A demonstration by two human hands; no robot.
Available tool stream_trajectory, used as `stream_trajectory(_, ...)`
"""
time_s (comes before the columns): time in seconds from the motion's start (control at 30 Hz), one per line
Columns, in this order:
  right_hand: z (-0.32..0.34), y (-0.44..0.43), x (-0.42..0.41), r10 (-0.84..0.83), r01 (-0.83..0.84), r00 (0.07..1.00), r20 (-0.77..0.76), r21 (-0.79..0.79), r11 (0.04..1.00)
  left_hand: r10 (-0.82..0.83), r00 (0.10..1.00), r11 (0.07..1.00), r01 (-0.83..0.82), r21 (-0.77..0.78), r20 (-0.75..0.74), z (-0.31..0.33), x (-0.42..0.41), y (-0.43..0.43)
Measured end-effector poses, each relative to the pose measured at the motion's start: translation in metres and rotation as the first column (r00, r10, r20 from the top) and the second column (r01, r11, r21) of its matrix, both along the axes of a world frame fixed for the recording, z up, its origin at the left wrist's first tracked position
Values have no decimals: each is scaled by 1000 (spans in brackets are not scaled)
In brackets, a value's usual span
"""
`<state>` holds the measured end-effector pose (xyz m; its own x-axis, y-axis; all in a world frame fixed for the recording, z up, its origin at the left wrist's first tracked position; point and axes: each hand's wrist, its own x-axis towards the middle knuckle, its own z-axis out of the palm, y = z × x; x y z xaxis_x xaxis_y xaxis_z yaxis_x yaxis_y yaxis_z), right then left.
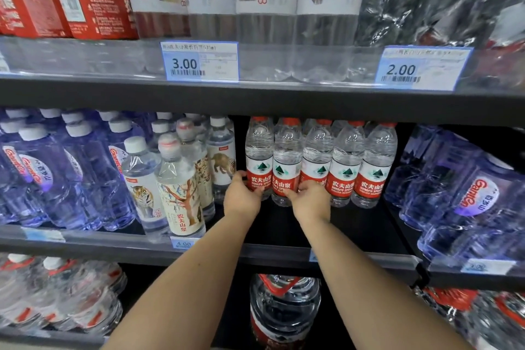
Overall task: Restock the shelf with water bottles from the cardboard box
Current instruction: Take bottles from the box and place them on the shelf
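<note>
Head view: your left hand (241, 194) and right hand (311, 200) each have fingers curled round clear red-labelled water bottles (345, 162), which stand in a row far back on the dark shelf (360, 227). Bare board lies before that row. Tiger-labelled bottles (181, 190) crowd its left and blue-tinted packs (460, 193) its right.

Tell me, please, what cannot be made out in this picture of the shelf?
Head view:
- Cardboard box: outside the frame.
- Rows behind the red-label bottles: hidden by the front row.
- Shelf tag: covered by the right forearm.
- Small print on the 3.00 tag: blurred.
- Which bottle the right hand holds: it overlaps two.
</note>
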<state>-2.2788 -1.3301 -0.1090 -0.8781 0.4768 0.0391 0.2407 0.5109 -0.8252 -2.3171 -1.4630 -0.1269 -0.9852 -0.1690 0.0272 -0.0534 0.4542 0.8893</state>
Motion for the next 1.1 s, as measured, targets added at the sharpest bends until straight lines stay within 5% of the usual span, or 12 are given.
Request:
stream_trajectory(0.27,-5,8,6,78,-79,997,-13,-154,985,-81,997,996,80,42,5,4,10,-14)
stream_trajectory(0.5,30,13,44,240,-245,970,46,193,950,-183,981,967,168,-192,-64,49,58,-16)
stream_trajectory(0.6,58,12,74,313,-330,943,110,393,858,-278,955,854,196,-482,-105,77,89,-21)
stream_trajectory(0.7,80,9,114,381,-431,900,210,560,708,-372,925,543,150,-826,-77,101,128,-25)
stream_trajectory(0.8,84,1,156,421,-485,863,280,697,529,-416,909,303,131,-944,-7,102,170,-26)
stream_trajectory(0.93,46,-15,213,411,-511,841,350,764,394,-451,892,246,124,-961,0,55,231,-25)
stream_trajectory(1.1,-42,-24,276,419,-580,809,412,677,454,-429,896,258,242,-935,114,-40,295,-25)
